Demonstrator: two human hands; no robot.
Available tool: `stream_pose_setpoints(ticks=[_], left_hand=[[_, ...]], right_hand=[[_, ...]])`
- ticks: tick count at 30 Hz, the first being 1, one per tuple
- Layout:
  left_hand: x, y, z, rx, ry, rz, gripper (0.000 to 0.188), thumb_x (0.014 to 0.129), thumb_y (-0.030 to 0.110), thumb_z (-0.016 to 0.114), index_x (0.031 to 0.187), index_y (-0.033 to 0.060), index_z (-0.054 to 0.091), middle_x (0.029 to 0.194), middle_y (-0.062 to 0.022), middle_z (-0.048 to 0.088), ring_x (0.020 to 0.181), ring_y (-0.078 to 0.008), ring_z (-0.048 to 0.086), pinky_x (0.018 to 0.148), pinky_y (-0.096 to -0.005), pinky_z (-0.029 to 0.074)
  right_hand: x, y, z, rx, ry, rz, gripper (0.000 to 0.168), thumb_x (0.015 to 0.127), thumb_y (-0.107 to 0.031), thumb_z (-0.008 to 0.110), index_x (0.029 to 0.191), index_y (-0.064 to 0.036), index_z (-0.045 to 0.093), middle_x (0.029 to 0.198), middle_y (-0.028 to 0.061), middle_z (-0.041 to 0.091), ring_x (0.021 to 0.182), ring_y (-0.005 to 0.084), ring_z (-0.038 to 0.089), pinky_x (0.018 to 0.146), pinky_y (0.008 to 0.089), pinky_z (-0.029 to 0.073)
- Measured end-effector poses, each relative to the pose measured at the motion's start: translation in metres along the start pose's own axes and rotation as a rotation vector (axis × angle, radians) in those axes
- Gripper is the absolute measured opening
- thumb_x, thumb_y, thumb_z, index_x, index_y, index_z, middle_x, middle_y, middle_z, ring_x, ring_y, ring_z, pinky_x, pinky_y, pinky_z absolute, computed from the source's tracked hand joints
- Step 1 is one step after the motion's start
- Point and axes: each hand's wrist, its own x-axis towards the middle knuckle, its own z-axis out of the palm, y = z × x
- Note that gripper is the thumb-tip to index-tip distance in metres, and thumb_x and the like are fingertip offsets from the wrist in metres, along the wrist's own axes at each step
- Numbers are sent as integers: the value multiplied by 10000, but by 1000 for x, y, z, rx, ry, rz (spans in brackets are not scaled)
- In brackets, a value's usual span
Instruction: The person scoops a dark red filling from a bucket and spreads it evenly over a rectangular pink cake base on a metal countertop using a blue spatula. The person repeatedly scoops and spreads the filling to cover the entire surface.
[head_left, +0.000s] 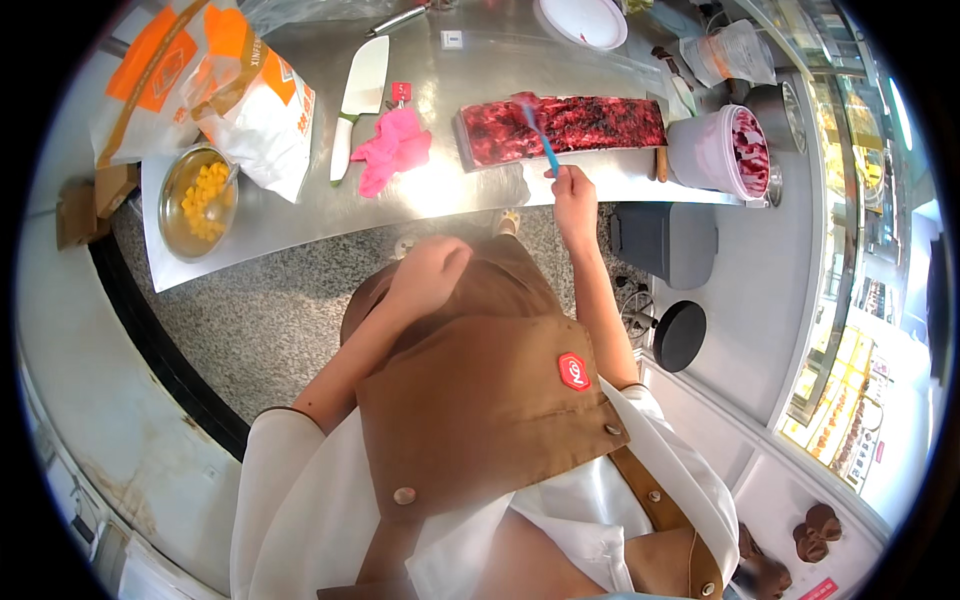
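My right hand (576, 204) grips the blue handle of a spatula (546, 146). The spatula's red-smeared head is at the top of a long rectangular cake slab (600, 124), towards its left part. Dark red, berry-like spread covers the slab's top unevenly, with paler patches showing at the left. In front of the brown apron, my left hand (429, 276) is curled, with nothing visible in it; its palm is hidden. A white tub (697, 150), its inside streaked with the same red, is tipped beside the slab's right end.
On the steel table (450, 75) lie a broad-bladed knife (366, 79) and a pink cloth (394, 150). Further left are a bowl of yellow fruit cubes (199, 202) and white-orange bags (255, 97). A white plate (585, 21) sits at the back. Below the table stands a grey bin (667, 244).
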Motion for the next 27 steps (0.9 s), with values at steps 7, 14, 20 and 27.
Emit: stream_pose_setpoints(ticks=[7, 14, 20, 27], left_hand=[[-1, 2, 0, -6, -7, -13, 242, 934, 201, 537, 943, -6, 663, 953, -193, 664, 945, -380, 605, 834, -445, 468], [-1, 1, 1, 5, -7, -19, 246, 940, 208, 536, 955, -1, 665, 964, -188, 667, 943, -375, 608, 839, -443, 470], [0, -3, 2, 11, 6, -6, 255, 940, 218, 534, 956, 4, 672, 953, -186, 670, 935, -377, 613, 830, -442, 475], [0, -5, 4, 56, -14, 19, 181, 948, 156, 558, 987, 17, 667, 935, -134, 653, 905, -298, 620, 811, -372, 481]], right_hand=[[2, 16, -15, 11, 84, 42, 294, 989, -180, 461, 916, 4, 679, 641, 104, 585, 585, 196, 548, 592, 353, 439], [-6, 28, 8, 218, -93, 118, 287, 1018, -192, 446, 928, -17, 654, 625, -51, 447, 531, 42, 361, 467, 237, 268], [-33, -2, -23, 432, -317, 337, 282, 1001, -174, 450, 894, -39, 673, 613, -38, 488, 509, 38, 380, 450, 222, 288], [-23, 20, -2, 318, -150, 243, 307, 1017, -186, 443, 906, -7, 667, 608, -13, 522, 561, 80, 454, 512, 270, 363]])
